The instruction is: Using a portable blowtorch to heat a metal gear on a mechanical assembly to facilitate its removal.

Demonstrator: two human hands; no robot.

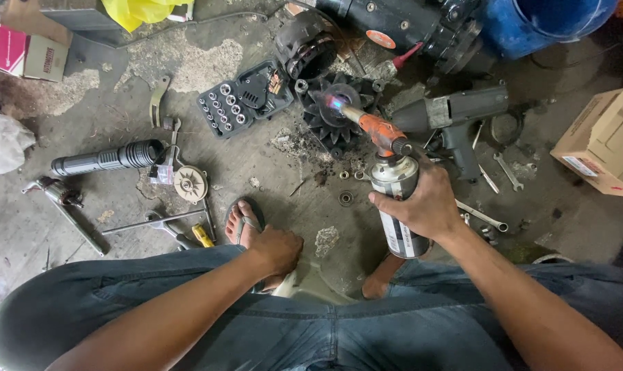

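My right hand (pixel 421 206) grips a silver gas canister (pixel 397 189) topped with an orange blowtorch head (pixel 380 132). The torch's blue flame (pixel 337 103) plays on the centre of a black finned rotor part (pixel 339 113) lying on the concrete floor. My left hand (pixel 277 251) rests loosely closed on my left ankle, just behind my sandalled foot (pixel 243 223), and holds nothing. Small rings and washers (pixel 345 198) lie on the floor between the rotor and my feet.
A black socket set case (pixel 243 99) lies open to the left of the rotor. A black impact wrench (pixel 455 117) and loose spanners (pixel 507 170) lie on the right. A ribbed black tube (pixel 109 159), a round cream part (pixel 190 184), long rods and cardboard boxes (pixel 603 141) surround the spot.
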